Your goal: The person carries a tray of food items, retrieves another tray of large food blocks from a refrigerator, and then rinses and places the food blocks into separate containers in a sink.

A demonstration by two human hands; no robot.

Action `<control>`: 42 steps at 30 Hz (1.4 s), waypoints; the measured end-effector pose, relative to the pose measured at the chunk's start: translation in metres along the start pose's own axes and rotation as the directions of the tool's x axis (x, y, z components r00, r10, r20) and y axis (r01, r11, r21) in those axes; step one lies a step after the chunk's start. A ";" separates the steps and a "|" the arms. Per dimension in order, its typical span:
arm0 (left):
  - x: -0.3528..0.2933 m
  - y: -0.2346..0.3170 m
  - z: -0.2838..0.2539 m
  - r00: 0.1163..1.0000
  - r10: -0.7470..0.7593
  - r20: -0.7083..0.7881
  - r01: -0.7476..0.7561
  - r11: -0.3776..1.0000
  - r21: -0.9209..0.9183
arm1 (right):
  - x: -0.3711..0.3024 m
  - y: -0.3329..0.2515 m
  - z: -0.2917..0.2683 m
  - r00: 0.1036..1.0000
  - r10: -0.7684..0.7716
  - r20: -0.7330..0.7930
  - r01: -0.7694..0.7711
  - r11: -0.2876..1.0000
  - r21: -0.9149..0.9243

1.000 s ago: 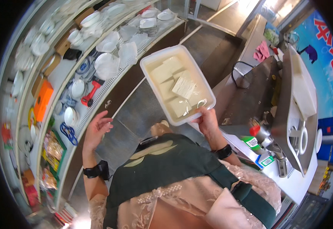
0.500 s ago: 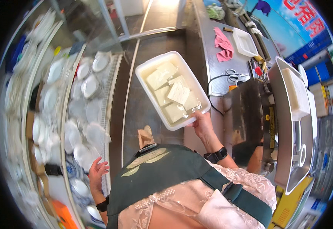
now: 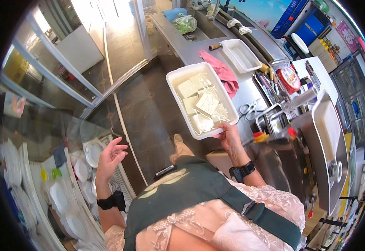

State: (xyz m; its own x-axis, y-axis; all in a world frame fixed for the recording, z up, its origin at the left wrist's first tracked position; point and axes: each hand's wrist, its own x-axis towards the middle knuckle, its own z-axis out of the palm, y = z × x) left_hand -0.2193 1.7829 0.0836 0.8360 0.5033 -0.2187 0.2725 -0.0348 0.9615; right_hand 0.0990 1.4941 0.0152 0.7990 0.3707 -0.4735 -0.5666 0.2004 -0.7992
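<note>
A white rectangular plastic tub (image 3: 205, 134) hangs in front of me over the floor, close to the counter's edge. Several white blocks of tofu (image 3: 207, 103) lie in it, one resting on top of others, with pale liquid around them. My right hand (image 3: 231, 141) grips the tub's near right corner, thumb over the rim; the fingers underneath are hidden. Off to the left, my left hand (image 3: 110, 161) holds nothing. Its fingers are stretched out and apart, in the air near the shelves of dishes.
On the right runs a steel counter (image 3: 167, 35) with a sink, a pink cloth (image 3: 224, 77), a white tray (image 3: 242, 56), scissors (image 3: 249, 109) and several knives. Shelves of white plates (image 3: 67, 198) stand at left. A glass partition (image 3: 57, 62) with a floor track lies ahead.
My view has swung so that more of the counter and sink shows. The tub has come closer to the counter, still in my right hand. My left hand has risen, fingers straighter.
</note>
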 end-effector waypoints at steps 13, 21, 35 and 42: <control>0.303 0.035 -0.088 0.973 -0.185 0.137 0.195 0.979 -0.063 | 0.239 -0.074 0.135 0.987 -0.114 -0.117 0.123 0.989 0.079; 0.576 0.073 -0.114 0.886 0.016 0.464 -0.091 0.986 0.140 | 0.355 -0.089 0.208 0.954 -0.133 -0.267 0.178 0.973 0.150; 0.855 0.117 0.155 0.615 0.091 0.784 -0.732 0.437 0.523 | 0.478 -0.109 0.269 0.832 -0.077 -0.550 0.175 0.976 0.128; 0.908 0.092 0.196 0.597 -0.139 0.790 -0.574 0.615 0.541 | 0.506 -0.111 0.273 0.764 -0.037 -0.644 0.134 0.986 0.103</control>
State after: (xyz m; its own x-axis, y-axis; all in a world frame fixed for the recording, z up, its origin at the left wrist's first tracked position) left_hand 0.6579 2.0675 -0.0594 0.8375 -0.3775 -0.3952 -0.0544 -0.7771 0.6270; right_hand 0.5113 1.9071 -0.0346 0.7609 -0.3086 -0.5708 -0.4721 0.3403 -0.8132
